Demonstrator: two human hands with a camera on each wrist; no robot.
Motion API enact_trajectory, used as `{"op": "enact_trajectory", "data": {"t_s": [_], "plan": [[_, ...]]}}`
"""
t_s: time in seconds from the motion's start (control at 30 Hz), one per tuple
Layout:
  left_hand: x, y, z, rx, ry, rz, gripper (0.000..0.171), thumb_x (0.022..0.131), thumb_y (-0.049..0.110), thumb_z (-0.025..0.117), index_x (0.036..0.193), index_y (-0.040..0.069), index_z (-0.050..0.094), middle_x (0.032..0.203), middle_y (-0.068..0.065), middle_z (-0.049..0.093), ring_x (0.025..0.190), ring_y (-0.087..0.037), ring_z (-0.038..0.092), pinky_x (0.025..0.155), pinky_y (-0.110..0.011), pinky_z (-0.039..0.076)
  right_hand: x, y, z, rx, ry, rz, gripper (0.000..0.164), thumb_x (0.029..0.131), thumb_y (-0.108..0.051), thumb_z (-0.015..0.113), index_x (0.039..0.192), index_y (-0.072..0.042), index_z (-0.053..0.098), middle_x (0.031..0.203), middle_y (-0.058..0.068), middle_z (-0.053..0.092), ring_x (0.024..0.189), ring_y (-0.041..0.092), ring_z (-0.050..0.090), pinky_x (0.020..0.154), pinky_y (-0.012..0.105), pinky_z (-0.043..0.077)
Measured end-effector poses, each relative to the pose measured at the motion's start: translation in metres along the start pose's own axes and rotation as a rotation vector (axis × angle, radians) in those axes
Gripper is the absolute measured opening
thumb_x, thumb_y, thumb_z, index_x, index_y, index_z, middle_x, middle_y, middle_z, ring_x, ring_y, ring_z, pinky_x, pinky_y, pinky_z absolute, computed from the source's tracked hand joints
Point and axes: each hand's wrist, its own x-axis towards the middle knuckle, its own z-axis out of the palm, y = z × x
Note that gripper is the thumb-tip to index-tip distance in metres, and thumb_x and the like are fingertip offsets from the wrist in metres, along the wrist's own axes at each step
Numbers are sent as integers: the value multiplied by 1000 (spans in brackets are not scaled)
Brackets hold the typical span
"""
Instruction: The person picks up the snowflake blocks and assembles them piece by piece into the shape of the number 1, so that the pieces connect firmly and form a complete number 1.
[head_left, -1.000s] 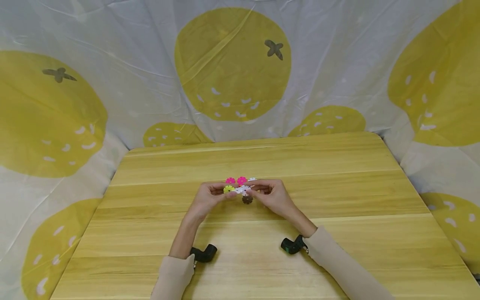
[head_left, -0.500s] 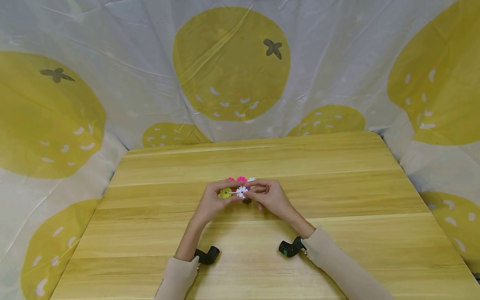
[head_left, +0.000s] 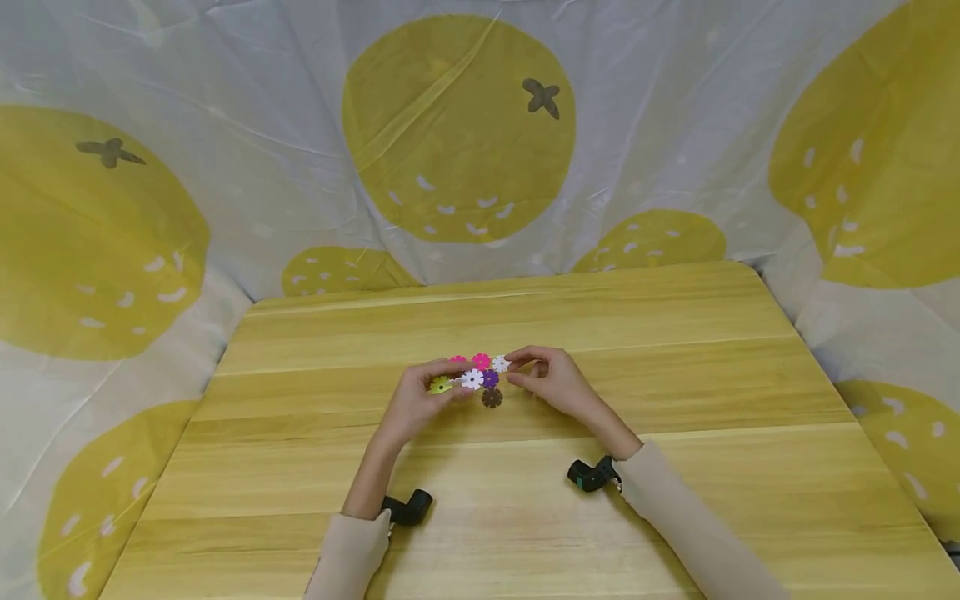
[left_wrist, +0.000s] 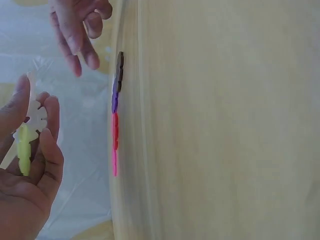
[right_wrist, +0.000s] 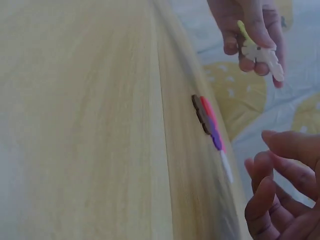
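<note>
My left hand [head_left: 414, 398] pinches a small joined piece of notched plastic snowflake discs between thumb and fingers. A white disc [head_left: 472, 379] faces up in it, a yellow disc [head_left: 440, 385] is at its left end, and another white disc [right_wrist: 274, 64] stands edge-on. On the table beyond lie a pink disc [head_left: 481, 361], a white disc [head_left: 501, 363], a purple disc [head_left: 491, 378] and a brown disc [head_left: 492, 398]. A red disc [left_wrist: 115, 130] shows in the left wrist view. My right hand [head_left: 558, 385], loosely bent, holds nothing, its fingertips near the white disc on the table.
The wooden table [head_left: 480, 517] fills the lower view. A cloth [head_left: 645, 125] printed with large yellow fruit hangs behind and beside it. Black wrist cameras, one at the left wrist [head_left: 408, 507] and one at the right wrist [head_left: 592, 475], stick out over the table.
My right hand has let go of the joined white discs and moved away to the right. The left hand keeps hold of the piece, and the purple disc has come into view.
</note>
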Motion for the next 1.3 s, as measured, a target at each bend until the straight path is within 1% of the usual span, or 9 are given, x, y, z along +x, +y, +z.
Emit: {"op": "enact_trajectory", "data": {"t_s": [0.1, 0.2, 0.37, 0.5, 0.63, 0.8, 0.97, 1.1, 1.3], "plan": [[0, -1, -1, -8, 4, -7, 31, 89, 10, 81, 120, 10, 78, 120, -10, 77, 120, -27, 67, 109, -45, 50, 3, 3, -3, -38, 14, 11, 35, 93, -10, 77, 126, 0, 70, 116, 20, 73, 59, 15, 57, 49, 21, 43], [0, -1, -2, -8, 12, -16, 31, 89, 10, 81, 119, 9, 78, 119, -10, 77, 119, -26, 67, 107, -37, 52, 8, 6, -1, -103, 36, 6, 39, 91, -10, 80, 127, -1, 70, 116, 20, 72, 64, 9, 55, 54, 20, 44], [0, -2, -3, -34, 7, -24, 31, 88, 9, 82, 119, 9, 78, 118, -11, 77, 118, -26, 67, 101, -25, 53, 17, 9, 5, -230, 86, 25, 40, 87, -14, 84, 124, -5, 74, 107, 14, 70, 78, 13, 57, 70, 24, 46], [-1, -2, -4, -67, -2, -30, 33, 87, 9, 83, 119, 7, 78, 119, -12, 76, 119, -27, 67, 98, -24, 54, 23, 6, 10, -314, 102, 55, 38, 85, -18, 86, 121, -8, 77, 99, 9, 69, 88, 19, 60, 82, 33, 49], [-1, -3, -5, -77, 0, -31, 33, 86, 9, 83, 119, 7, 78, 121, -12, 76, 119, -27, 67, 98, -23, 55, 25, 3, 14, -367, 96, 74, 35, 85, -19, 87, 118, -10, 79, 92, 5, 68, 86, 17, 59, 83, 34, 50], [-1, -4, -5, -92, -4, -22, 34, 86, 7, 83, 120, 7, 78, 121, -13, 76, 117, -21, 68, 97, -23, 55, 23, 1, 16, -382, 90, 73, 29, 84, -20, 88, 111, -11, 80, 90, 4, 67, 83, 15, 59, 80, 32, 49], [0, -4, -2, -122, -17, -9, 33, 85, 6, 83, 117, 5, 78, 118, -14, 77, 111, -14, 70, 93, -22, 56, 18, 3, 15, -379, 93, 85, 29, 82, -20, 89, 106, -10, 78, 97, 6, 67, 89, 17, 59, 85, 34, 49], [1, -4, -1, -127, -25, -6, 33, 84, 5, 84, 116, 5, 79, 116, -14, 77, 108, -12, 70, 92, -22, 57, 13, 2, 14, -366, 93, 86, 28, 83, -18, 88, 107, -9, 76, 103, 8, 65, 92, 18, 57, 85, 34, 49], [0, -4, -2, -120, -35, -32, 32, 84, 7, 84, 116, 6, 79, 119, -14, 77, 115, -21, 69, 94, -22, 55, 10, 0, 13, -354, 84, 75, 29, 84, -15, 87, 109, -8, 74, 103, 9, 65, 89, 18, 57, 81, 31, 47]]}}
